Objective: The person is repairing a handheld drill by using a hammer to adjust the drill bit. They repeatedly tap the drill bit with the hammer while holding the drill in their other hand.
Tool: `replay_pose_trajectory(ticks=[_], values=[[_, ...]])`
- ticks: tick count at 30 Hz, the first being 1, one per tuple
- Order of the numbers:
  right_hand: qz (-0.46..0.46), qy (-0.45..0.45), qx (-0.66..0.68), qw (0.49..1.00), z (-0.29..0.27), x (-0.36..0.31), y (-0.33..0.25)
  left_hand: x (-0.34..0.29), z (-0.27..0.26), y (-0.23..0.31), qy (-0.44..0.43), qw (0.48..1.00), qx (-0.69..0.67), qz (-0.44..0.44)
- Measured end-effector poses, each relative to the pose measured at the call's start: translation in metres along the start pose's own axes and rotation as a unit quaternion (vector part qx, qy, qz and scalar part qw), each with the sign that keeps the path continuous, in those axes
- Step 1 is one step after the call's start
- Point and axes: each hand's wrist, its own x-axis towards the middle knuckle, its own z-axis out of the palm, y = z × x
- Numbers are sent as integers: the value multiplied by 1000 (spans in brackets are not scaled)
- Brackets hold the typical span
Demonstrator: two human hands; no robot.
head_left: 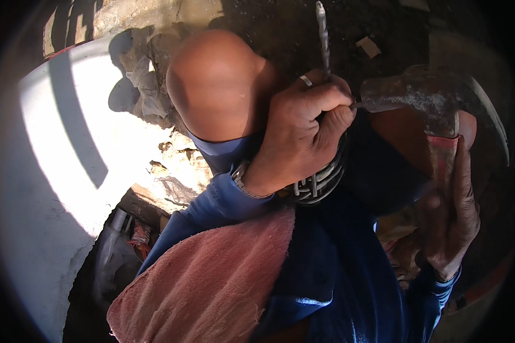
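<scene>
My left hand (pixel 306 134) is closed in front of my knee, with a ring on one finger. A slender silver metal rod (pixel 323 37) sticks up from behind its fingers. A dark tip shows at the thumb, close to the hammer's face; whether it belongs to the rod I cannot tell. My right hand (pixel 455 214) grips the worn red-and-tan handle of a claw hammer (pixel 435 97), its head turned toward my left hand. Beneath my left wrist sits a bundle of curved dark metal loops (pixel 320 186), partly hidden.
My bare knee (pixel 217 86) rises at centre. A pink cloth (pixel 212 280) lies over my lap. On the left is a pale sunlit slab (pixel 46 228) with a ragged edge, beside a clear plastic bag (pixel 111 257). A small light scrap (pixel 369 47) lies on the dark ground.
</scene>
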Motion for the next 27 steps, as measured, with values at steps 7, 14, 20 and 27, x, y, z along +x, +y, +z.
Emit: replay_pose_trajectory(ticks=[7, 14, 20, 27], values=[[47, 73, 155, 984, -93, 13, 26, 1, -4, 1, 8, 1000, 13, 0], [30, 38, 3, 999, -33, 6, 19, -2, -2, 1, -2, 1000, 7, -19], [-25, 68, 52, 996, -13, 2, 17, 6, -6, 0, 5, 998, -55, -11], [11, -36, 75, 996, 34, 17, 19, 2, -4, -2, 24, 995, -98, 2]])
